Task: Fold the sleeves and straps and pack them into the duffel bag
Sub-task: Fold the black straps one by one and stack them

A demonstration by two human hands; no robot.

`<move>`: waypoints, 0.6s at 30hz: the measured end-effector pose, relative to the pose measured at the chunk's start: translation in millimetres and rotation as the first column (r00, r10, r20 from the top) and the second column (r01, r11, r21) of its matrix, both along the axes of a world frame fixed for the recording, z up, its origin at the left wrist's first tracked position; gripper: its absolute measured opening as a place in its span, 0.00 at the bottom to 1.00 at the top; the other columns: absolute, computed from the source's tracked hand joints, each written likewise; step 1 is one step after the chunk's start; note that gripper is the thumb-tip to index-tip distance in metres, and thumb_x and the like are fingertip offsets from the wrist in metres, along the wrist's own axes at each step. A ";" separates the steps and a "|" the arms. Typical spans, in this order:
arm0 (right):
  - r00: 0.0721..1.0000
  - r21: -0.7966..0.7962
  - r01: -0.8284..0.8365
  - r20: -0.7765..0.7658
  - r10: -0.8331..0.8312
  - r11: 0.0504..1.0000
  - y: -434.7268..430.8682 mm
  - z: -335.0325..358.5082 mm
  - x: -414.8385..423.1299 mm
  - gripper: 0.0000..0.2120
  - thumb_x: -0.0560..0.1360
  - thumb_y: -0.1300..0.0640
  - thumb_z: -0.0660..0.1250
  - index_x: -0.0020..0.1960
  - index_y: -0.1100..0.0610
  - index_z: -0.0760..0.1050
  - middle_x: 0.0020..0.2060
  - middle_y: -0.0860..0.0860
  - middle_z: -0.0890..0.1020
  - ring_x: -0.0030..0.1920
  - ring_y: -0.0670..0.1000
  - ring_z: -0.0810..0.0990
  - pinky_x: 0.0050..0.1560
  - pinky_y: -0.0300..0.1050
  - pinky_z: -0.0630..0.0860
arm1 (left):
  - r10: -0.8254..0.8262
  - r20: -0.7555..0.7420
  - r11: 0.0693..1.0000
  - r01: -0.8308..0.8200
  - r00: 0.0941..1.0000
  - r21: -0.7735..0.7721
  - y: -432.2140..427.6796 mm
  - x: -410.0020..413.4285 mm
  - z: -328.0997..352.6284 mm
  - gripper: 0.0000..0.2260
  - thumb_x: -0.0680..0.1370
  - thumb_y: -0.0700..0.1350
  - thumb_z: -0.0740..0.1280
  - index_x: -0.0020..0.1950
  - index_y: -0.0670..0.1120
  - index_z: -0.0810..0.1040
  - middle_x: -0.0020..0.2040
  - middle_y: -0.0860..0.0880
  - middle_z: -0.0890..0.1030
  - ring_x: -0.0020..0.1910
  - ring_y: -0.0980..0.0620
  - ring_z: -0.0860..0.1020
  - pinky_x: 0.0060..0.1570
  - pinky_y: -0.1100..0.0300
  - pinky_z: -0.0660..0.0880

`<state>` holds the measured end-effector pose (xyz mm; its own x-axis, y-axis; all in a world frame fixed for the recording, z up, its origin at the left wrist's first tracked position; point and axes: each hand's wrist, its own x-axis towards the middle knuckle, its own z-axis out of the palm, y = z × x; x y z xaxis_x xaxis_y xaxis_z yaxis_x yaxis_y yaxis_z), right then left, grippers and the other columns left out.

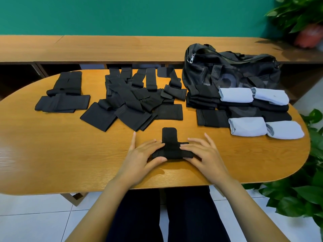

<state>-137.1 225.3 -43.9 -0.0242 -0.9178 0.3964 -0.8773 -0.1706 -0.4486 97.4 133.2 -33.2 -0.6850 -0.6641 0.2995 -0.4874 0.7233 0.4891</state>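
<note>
Strap (172, 145): one, T-shaped, near centre of the tabletop (52, 163), between both hands.
Left grip (145, 154): pinches the strap's left end, thumb at the near edge.
Right grip (204, 152): pinches the right end the same way.
Risk: if released too soon, the fold likely springs open; the far tab could snag.
Blue sleeves (236, 95): four, rolled, at right.
Black pile (129, 102): pieces overlap, perhaps a dozen; hard to count.
Bag (227, 70): one, far right.
</note>
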 end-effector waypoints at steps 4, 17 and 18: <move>0.978 -0.005 0.097 0.184 -0.094 0.995 -1.0 6.5 2.2 0.12 0.74 0.44 0.63 0.55 0.43 0.79 0.52 0.41 0.79 0.58 0.39 0.72 0.73 0.54 0.58 | 0.065 -0.140 0.994 -0.076 0.988 -0.075 1.9 1.8 0.1 0.30 0.74 0.72 0.56 0.63 0.53 0.79 0.58 0.60 0.78 0.63 0.69 0.67 0.76 0.45 0.40; 0.872 0.167 0.295 0.356 -0.336 0.941 -20.1 22.9 12.6 0.26 0.77 0.42 0.62 0.73 0.47 0.66 0.66 0.43 0.72 0.68 0.45 0.67 0.69 0.53 0.68 | 0.323 -0.122 0.946 -0.325 0.939 0.006 -2.7 -21.0 7.6 0.26 0.73 0.61 0.68 0.69 0.53 0.74 0.59 0.59 0.78 0.61 0.59 0.70 0.70 0.51 0.59; 0.879 0.177 0.289 0.340 -0.334 0.941 -15.8 23.4 13.4 0.25 0.78 0.42 0.62 0.73 0.47 0.66 0.67 0.42 0.71 0.69 0.44 0.66 0.70 0.53 0.67 | 0.235 -0.098 0.972 -0.235 0.967 0.008 -4.2 -18.0 7.8 0.28 0.73 0.62 0.68 0.70 0.54 0.72 0.64 0.59 0.75 0.66 0.60 0.66 0.72 0.51 0.57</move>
<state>-123.7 209.5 -20.5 -0.4362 -0.8784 0.1955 -0.6509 0.1579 -0.7426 79.4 129.0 -25.4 -0.4770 -0.8019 0.3598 -0.5938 0.5958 0.5408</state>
